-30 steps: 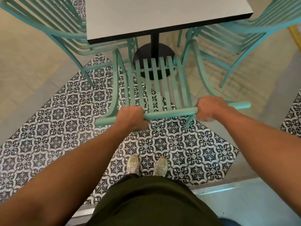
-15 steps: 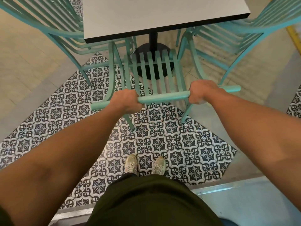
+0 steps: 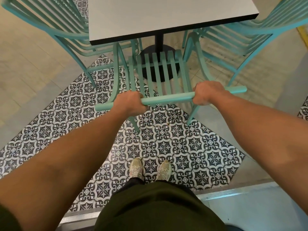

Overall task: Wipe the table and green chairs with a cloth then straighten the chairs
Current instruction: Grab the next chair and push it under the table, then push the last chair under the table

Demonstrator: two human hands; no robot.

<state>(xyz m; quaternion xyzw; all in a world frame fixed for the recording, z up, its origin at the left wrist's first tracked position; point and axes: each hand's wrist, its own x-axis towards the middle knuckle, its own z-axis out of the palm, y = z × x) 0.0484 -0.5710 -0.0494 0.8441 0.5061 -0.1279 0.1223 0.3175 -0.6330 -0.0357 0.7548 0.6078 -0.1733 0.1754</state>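
left hand grips chair top rail | right hand grips same rail | seat front under table edge

A patch of patterned floor tiles, dark blue and white in a repeating floral motif, spreads in a diamond shape underfoot. Around it lies plain beige flooring, with a grey strip between the two on the left. A pair of pale sneakers stands side by side on the pattern, toes pointing forward. Below them hangs dark olive clothing. A metal threshold strip runs along the near edge of the tiles, beside a light blue surface. A yellow line marks the floor at far right.
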